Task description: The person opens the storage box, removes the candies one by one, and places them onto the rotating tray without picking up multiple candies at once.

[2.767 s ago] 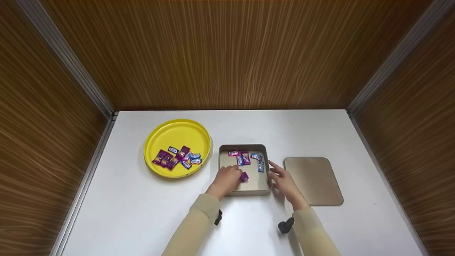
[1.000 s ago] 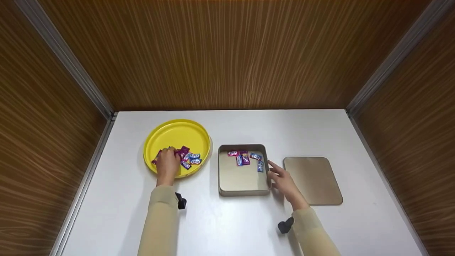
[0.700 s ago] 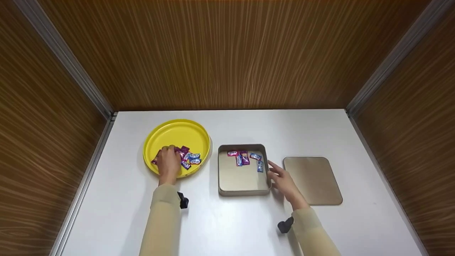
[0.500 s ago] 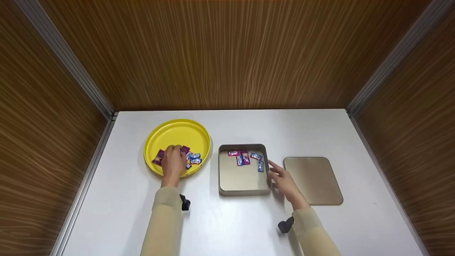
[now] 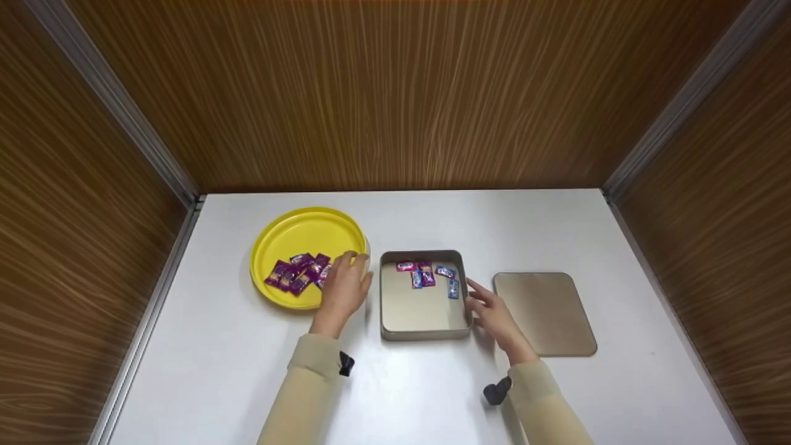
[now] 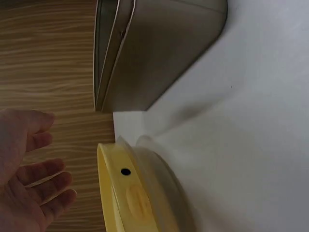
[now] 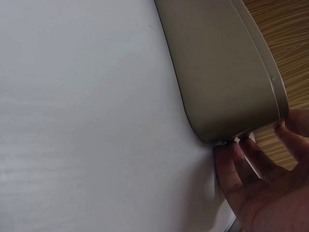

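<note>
My left hand (image 5: 345, 285) is over the right edge of the round yellow tray (image 5: 309, 232), its fingers loosely bent and apart. In the left wrist view that hand (image 6: 29, 176) shows a bare palm. Several purple-wrapped candies (image 5: 281, 274) lie in the tray; the hand covers the tray's right part. My right hand (image 5: 495, 315) rests its fingertips against the right side of the square metal tin (image 5: 420, 315), also seen in the right wrist view, where the fingers (image 7: 260, 162) are nearly straight. Inside the tin, several blue, pink and purple candies (image 5: 426, 275) lie toward the back.
The tin's flat square lid (image 5: 544, 315) lies on the white table (image 5: 432, 395) right of the tin, beside the right forearm. Wood-grain panels (image 5: 395, 93) stand at the back and sides. A narrow gap separates the tray and the tin.
My left hand went from the tin to the tray, then slid right across it. The purple candy it touched in the tin is gone from there. My right hand stayed at the tin.
</note>
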Action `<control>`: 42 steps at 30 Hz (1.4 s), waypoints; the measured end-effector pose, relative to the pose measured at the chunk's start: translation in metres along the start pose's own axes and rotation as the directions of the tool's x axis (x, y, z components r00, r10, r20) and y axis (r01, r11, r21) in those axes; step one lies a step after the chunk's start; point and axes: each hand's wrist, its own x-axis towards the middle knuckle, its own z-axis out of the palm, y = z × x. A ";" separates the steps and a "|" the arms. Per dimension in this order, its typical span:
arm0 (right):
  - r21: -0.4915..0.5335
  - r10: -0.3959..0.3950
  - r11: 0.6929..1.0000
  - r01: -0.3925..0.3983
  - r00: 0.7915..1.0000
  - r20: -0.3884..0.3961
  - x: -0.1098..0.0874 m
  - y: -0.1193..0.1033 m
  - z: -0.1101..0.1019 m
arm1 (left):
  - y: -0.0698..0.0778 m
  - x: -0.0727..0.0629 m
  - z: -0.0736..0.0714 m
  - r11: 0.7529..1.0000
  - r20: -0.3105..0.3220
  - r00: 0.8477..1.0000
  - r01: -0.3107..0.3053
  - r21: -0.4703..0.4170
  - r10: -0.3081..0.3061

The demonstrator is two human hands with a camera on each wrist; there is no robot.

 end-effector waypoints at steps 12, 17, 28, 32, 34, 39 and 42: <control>-0.021 0.000 1.000 0.000 1.000 -0.012 0.001 0.001 0.000 | 0.040 -0.004 0.024 0.989 0.152 0.981 -0.131 0.075 0.119; -0.031 0.014 0.999 -0.014 1.000 -0.009 -0.002 -0.005 0.000 | 0.050 -0.006 0.036 0.983 0.192 0.971 -0.158 0.088 0.139; -0.016 -0.012 1.000 0.012 1.000 -0.014 0.000 0.001 0.001 | 0.057 -0.007 0.060 0.957 0.291 0.936 -0.250 0.150 0.199; -0.021 0.000 1.000 -0.001 1.000 -0.007 0.000 0.001 0.001 | 0.056 -0.006 0.066 0.950 0.320 0.927 -0.259 0.174 0.195; -0.025 0.010 1.000 -0.010 1.000 -0.011 0.000 0.000 0.001 | 0.057 -0.005 0.068 0.948 0.342 0.921 -0.262 0.183 0.188; -0.018 0.007 1.000 -0.007 1.000 -0.019 0.000 0.001 0.000 | 0.060 -0.003 0.071 0.939 0.401 0.901 -0.269 0.212 0.168; -0.007 0.000 1.000 0.000 1.000 -0.018 0.001 0.002 0.000 | 0.061 -0.001 0.074 0.932 0.421 0.891 -0.283 0.228 0.167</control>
